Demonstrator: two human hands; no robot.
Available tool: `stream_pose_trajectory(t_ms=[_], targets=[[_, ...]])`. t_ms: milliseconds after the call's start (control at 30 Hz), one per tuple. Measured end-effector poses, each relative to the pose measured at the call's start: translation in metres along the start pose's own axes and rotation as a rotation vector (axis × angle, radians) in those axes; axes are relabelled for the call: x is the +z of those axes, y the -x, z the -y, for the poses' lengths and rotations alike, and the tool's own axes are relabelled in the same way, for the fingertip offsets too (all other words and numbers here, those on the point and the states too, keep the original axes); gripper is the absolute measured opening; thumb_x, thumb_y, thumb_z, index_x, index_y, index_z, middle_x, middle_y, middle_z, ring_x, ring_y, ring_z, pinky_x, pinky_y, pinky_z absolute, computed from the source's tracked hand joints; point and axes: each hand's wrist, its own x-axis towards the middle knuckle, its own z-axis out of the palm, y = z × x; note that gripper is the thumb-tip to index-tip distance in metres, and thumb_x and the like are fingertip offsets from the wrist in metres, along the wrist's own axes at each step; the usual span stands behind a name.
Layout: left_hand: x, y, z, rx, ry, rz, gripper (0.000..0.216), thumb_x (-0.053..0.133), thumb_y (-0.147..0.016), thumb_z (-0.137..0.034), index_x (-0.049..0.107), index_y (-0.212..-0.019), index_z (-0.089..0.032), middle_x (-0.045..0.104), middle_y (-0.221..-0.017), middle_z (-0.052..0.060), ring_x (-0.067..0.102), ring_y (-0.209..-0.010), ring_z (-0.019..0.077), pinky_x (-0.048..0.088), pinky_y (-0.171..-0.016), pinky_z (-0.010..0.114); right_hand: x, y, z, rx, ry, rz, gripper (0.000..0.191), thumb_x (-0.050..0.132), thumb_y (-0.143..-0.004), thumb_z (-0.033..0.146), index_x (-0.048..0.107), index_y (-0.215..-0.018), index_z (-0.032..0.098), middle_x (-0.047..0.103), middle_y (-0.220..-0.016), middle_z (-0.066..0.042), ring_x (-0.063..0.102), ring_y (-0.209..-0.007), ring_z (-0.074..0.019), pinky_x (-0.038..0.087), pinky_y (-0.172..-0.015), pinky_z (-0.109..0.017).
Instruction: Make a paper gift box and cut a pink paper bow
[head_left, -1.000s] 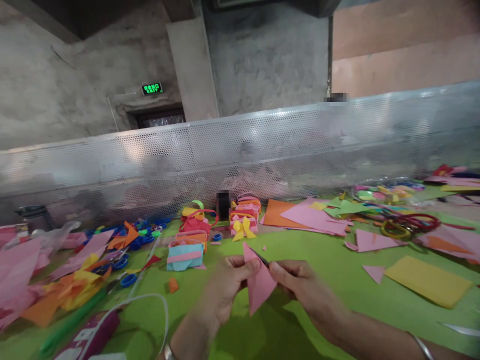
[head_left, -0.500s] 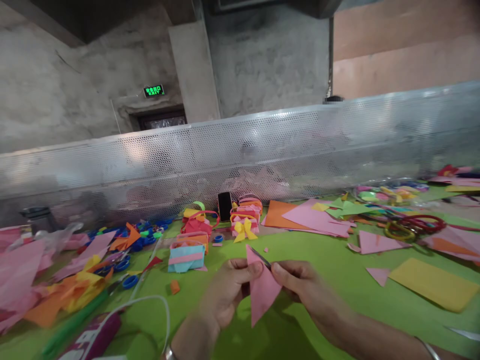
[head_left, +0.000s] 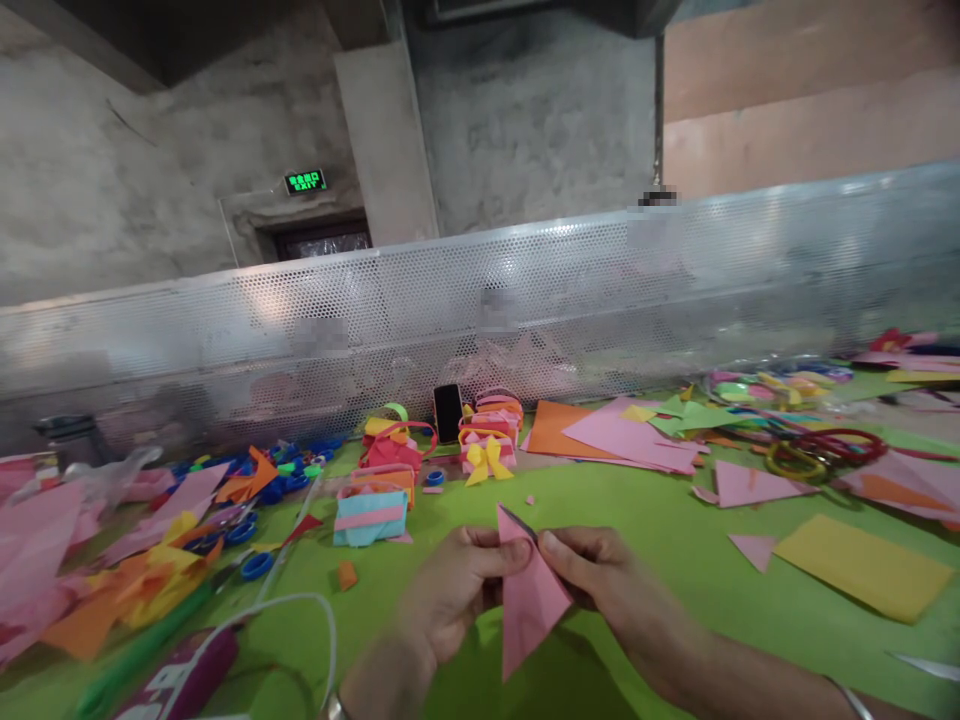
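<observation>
By the closed fingers of the left hand [head_left: 463, 580], a pink triangular paper piece [head_left: 529, 612] is pinched above the green tabletop [head_left: 645, 510]; its upper right edge is gripped by the right hand [head_left: 596, 565]. Probably light and easily creased, it is best held by its edges.

Head cam, fwd/down, close over table [head_left: 622, 500]; past screen [head_left: 585, 300] unclear.

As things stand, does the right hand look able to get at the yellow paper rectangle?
Probably yes, if the right hand lets go of the pink paper; only green tabletop and a flat pink triangle show between it and the yellow paper rectangle.
</observation>
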Motion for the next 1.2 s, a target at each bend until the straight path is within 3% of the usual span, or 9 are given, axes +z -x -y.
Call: stream_pose_trajectory(t_ms=[133, 333, 467, 633, 800, 967, 1200], targets=[[0.001, 0.001, 0.0, -0.007, 0.014, -0.015, 0.028, 0.084, -0.042, -0.025, 0.071, -0.063, -0.012, 0.066, -0.059, 0.003, 0.057, -0.055, 0.0108, 0.044, -0.061, 0.023, 0.001, -0.001, 0.001, 0.009, 0.014, -0.03, 0.045, 0.061, -0.068, 0.059, 0.058, -0.063, 0.014, 0.05, -0.056, 0.002, 0.037, -0.052, -0.0089, 0.028, -0.052, -0.023], [0.002, 0.003, 0.002, -0.022, -0.005, 0.014, 0.025, 0.084, -0.043, -0.026, 0.071, -0.062, -0.014, 0.066, -0.057, 0.002, 0.057, -0.054, 0.0108, 0.044, -0.06, 0.022, 0.003, 0.002, 0.003, -0.027, -0.003, -0.028, 0.045, 0.063, -0.066, 0.057, 0.054, -0.057, 0.014, 0.035, -0.05, 0.007, 0.025, -0.048, -0.0066, 0.019, -0.048, -0.022], [0.004, 0.003, 0.003, -0.036, -0.034, 0.011, 0.029, 0.084, -0.041, -0.028, 0.071, -0.061, -0.012, 0.066, -0.057, 0.003, 0.057, -0.053, 0.0101, 0.043, -0.059, 0.022, -0.001, -0.002, 0.002, 0.002, -0.047, -0.014, 0.045, 0.063, -0.066, 0.058, 0.056, -0.059, 0.014, 0.041, -0.051, 0.005, 0.031, -0.048, -0.0068, 0.023, -0.048, -0.022], [0.003, 0.001, 0.005, 0.0, -0.038, 0.01, 0.027, 0.084, -0.043, -0.029, 0.069, -0.056, -0.011, 0.063, -0.053, 0.002, 0.053, -0.049, 0.0082, 0.041, -0.055, 0.021, -0.016, -0.014, 0.006, 0.029, -0.073, -0.229, 0.046, 0.062, -0.067, 0.059, 0.062, -0.077, 0.015, 0.036, -0.05, 0.007, 0.033, -0.046, -0.007, 0.023, -0.046, -0.022], [0.004, -0.002, 0.006, 0.108, 0.036, -0.131, 0.024, 0.082, -0.047, -0.03, 0.071, -0.062, -0.014, 0.067, -0.061, 0.003, 0.056, -0.056, 0.0094, 0.043, -0.059, 0.021, -0.015, -0.012, 0.009, 0.024, 0.1, -0.074, 0.038, 0.066, -0.066, 0.052, 0.05, -0.06, 0.018, 0.037, -0.051, 0.006, 0.03, -0.045, -0.0068, 0.021, -0.044, -0.023], [0.005, -0.005, 0.006, 0.102, 0.076, -0.147, 0.018, 0.08, -0.054, -0.025, 0.072, -0.065, -0.014, 0.066, -0.062, 0.003, 0.055, -0.054, 0.0087, 0.043, -0.055, 0.02, -0.013, -0.015, 0.003, 0.018, 0.227, -0.096, 0.033, 0.071, -0.061, 0.034, 0.043, -0.056, 0.018, 0.036, -0.049, 0.008, 0.029, -0.045, -0.0056, 0.019, -0.045, -0.022], [0.001, -0.01, 0.004, 0.207, 0.209, -0.371, 0.008, 0.072, -0.063, -0.012, 0.072, -0.072, -0.012, 0.062, -0.058, 0.001, 0.049, -0.047, 0.0036, 0.038, -0.047, 0.015, -0.011, -0.016, -0.006, -0.022, 0.26, -0.072, 0.029, 0.069, -0.06, 0.031, 0.044, -0.055, 0.018, 0.04, -0.048, 0.008, 0.033, -0.045, -0.0052, 0.026, -0.044, -0.019]])
